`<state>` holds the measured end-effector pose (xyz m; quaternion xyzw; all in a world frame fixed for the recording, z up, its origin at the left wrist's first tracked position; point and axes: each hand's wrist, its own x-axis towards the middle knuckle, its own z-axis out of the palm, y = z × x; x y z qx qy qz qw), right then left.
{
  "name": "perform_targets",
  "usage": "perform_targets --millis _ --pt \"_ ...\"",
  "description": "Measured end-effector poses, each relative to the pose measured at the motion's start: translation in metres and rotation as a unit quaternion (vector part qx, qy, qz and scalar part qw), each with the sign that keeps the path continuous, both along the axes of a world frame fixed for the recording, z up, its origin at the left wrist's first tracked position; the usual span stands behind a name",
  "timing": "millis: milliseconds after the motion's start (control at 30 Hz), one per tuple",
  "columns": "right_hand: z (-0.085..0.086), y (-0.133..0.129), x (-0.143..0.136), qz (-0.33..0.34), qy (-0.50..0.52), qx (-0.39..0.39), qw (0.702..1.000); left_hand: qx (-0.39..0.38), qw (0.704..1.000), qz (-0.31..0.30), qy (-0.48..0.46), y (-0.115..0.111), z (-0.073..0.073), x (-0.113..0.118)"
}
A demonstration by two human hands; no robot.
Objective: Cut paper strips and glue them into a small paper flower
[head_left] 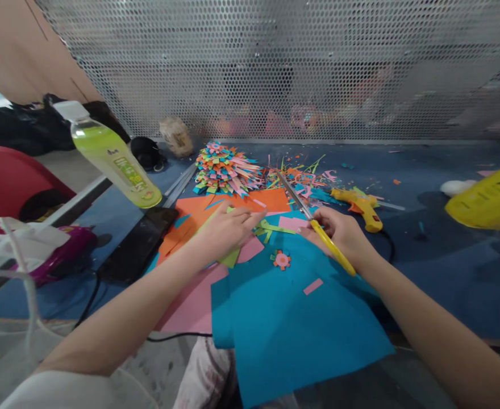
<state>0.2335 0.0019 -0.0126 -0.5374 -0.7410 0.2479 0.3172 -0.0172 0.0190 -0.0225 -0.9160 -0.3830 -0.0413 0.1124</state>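
Blue tabletop (429, 272), scissors (324, 237) in right hand (339, 226)

One left hand (228, 230) and one right hand (341, 230) made two hands. There was one pair of scissors (330, 247), one glue gun (361, 206) and one clear stick (391, 205) at its rear; the clear sticks (180, 184) farther left lay too bunched to number. One small paper flower (282, 259), one loose pink strip (313, 286) and one fringed multicoloured paper piece (222, 170) were counted. Paper came in at least four colours, its overlapping sheets (301, 335) beyond exact counting, as were the scraps (303, 182). Also present were one green drink bottle (117, 162), one yellow container (488, 199), one white rounded object (454, 187) and one black phone (137, 244).
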Motion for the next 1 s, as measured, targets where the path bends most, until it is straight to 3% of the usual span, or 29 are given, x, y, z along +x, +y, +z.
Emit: perform_targets --millis 400,500,567,667,800,900,1000 --pt "-0.004 0.000 0.000 0.004 -0.004 0.019 1.000 0.091 0.995 -0.046 -0.002 0.019 -0.019 -0.005" --pt "-0.004 0.000 0.001 0.006 -0.012 0.014 1.000 0.074 0.995 -0.034 -0.054 0.017 -0.016 -0.003" --pt "-0.002 0.000 0.000 0.002 -0.012 0.013 1.000 0.041 0.990 -0.003 -0.137 0.014 -0.013 -0.001" --pt "0.000 -0.001 -0.001 -0.004 -0.010 0.012 1.000 -0.048 0.951 0.054 -0.300 0.010 -0.007 0.002" --pt "-0.002 0.000 0.000 -0.012 0.001 0.014 1.000 -0.170 0.847 0.095 -0.496 0.011 -0.004 0.002" --pt "-0.004 0.003 0.003 -0.011 0.005 0.008 1.000 -0.226 0.780 0.108 -0.574 0.014 -0.002 0.000" --pt "-0.004 0.005 0.006 -0.006 -0.033 -0.010 0.999 -0.220 0.776 0.093 -0.584 0.013 0.000 -0.001"
